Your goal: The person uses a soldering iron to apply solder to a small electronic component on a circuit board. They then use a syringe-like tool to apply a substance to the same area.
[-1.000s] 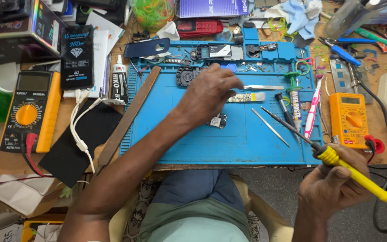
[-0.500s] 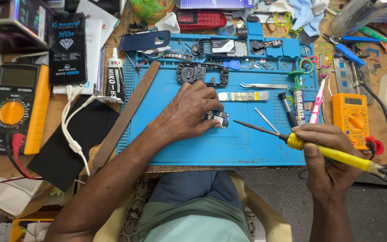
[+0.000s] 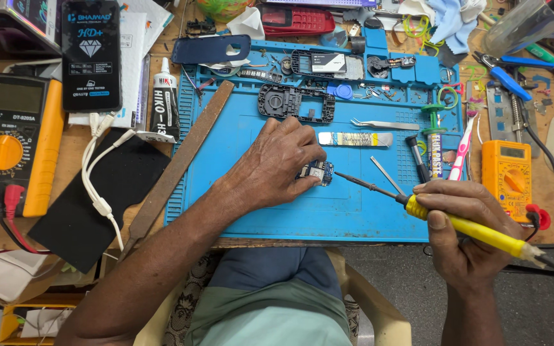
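On the blue work mat point(image 3: 238, 211), near its middle, the left hand point(image 3: 277, 163) lies palm down, fingers curled, their tips pinning a small circuit board point(image 3: 317, 172) to the mat. Off the mat's right front corner, the right hand point(image 3: 466, 221) is closed around a yellow-handled soldering iron point(image 3: 466, 225), whose dark tip points at the board, just beside it.
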